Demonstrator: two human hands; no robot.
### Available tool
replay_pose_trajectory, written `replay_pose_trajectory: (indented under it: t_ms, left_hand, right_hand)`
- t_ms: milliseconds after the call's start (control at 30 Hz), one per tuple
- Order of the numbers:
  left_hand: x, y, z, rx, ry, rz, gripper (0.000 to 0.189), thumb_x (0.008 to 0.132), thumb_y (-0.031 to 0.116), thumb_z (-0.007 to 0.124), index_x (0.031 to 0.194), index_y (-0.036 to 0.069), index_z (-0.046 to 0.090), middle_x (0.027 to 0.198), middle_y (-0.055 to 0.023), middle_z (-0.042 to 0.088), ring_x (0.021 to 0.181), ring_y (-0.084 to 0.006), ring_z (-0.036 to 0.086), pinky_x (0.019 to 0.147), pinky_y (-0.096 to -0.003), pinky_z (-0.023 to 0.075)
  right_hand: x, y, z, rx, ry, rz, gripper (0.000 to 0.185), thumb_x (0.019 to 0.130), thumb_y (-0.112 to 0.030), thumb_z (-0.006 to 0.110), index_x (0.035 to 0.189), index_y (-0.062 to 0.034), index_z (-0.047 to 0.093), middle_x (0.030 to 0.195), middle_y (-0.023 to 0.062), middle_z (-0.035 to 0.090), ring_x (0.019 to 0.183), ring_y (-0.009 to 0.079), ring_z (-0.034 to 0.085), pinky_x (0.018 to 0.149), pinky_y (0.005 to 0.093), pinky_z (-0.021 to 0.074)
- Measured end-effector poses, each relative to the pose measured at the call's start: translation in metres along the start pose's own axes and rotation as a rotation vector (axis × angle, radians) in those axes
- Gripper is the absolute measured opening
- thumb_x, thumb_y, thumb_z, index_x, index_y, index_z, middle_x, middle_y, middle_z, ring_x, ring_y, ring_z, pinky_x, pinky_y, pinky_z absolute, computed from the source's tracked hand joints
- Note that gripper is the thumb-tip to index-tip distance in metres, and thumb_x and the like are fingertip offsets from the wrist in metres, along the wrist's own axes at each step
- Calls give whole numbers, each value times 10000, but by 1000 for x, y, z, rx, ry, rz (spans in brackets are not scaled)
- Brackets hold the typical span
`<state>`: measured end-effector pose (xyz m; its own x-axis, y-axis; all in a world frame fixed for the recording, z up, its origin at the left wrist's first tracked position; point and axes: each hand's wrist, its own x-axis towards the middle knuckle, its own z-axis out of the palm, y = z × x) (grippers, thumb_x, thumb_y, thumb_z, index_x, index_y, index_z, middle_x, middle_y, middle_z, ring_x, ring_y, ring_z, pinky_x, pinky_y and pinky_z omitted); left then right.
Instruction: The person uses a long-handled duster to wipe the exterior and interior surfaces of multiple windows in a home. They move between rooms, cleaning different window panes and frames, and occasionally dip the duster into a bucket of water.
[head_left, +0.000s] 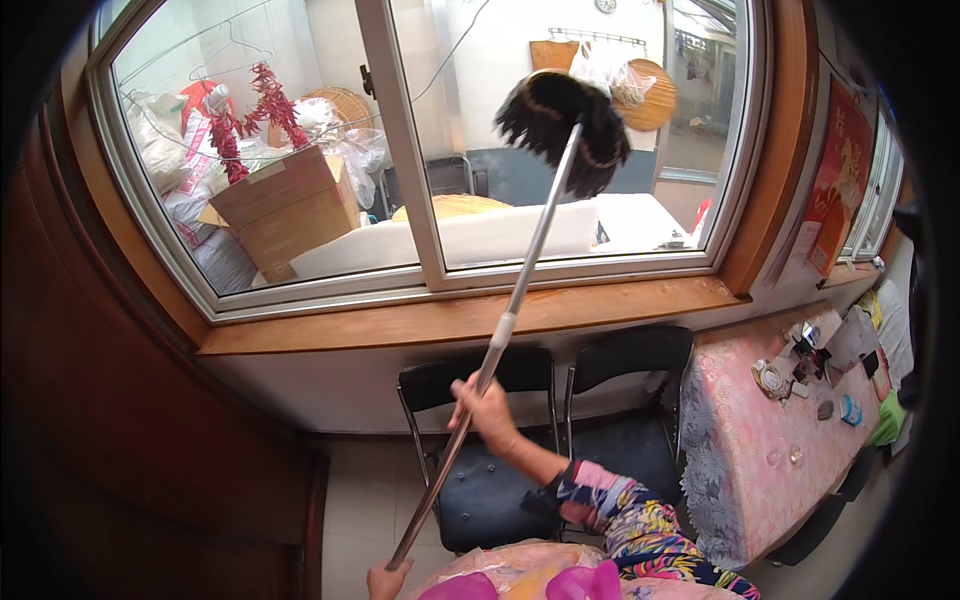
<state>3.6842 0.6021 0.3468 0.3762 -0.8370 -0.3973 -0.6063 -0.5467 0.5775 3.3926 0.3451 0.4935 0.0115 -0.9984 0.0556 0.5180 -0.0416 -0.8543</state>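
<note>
A long metal telescopic pole (541, 225) slants from the lower left up to the window, ending in a bushy black feather duster head (551, 120). The head is in front of the right window pane (510, 150); whether it touches the glass I cannot tell. My right hand (484, 412), in a floral sleeve, is around the pole's middle, below a pale joint. At the bottom edge my left hand (388, 579) grips the pole's lower end, partly cut off by the frame. Below the panes runs a wooden windowsill (420, 321).
Two black chairs (491, 487) (630, 450) stand against the wall under the sill. On the right, a table with a pink lace cloth (750, 480) bears small items. A dark wooden panel (150, 420) rises at left. Behind the glass are a cardboard box (292, 210) and dried red chillies (277, 109).
</note>
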Motion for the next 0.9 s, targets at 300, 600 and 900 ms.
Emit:
replay_pose_trajectory:
  t_ms: [300, 600, 900]
  left_hand:
    - [28, 283, -43, 239, 391, 697, 541, 664, 571, 769, 606, 85, 540, 526, -139, 573, 549, -372, 602, 525, -449, 459]
    - [14, 142, -90, 469, 602, 574, 529, 579, 533, 826, 582, 105, 515, 482, -120, 543, 511, -361, 579, 483, -431, 447]
    - [-133, -68, -149, 384, 481, -2, 336, 750, 419, 743, 773, 99, 643, 687, -157, 633, 637, -374, 596, 576, -443, 462]
  right_hand:
    - [91, -188, -158, 164, 290, -376, 251, 968, -184, 530, 739, -124, 449, 563, 7, 470, 464, 146, 529, 432, 286, 462]
    - [41, -34, -92, 356, 225, -18, 199, 920, -75, 558, 793, -128, 414, 571, 51, 492, 480, 196, 546, 461, 336, 497]
    - [-67, 110, 93, 357, -219, 602, 191, 892, -133, 656, 874, -137, 466, 683, 37, 585, 636, 193, 646, 605, 339, 538]
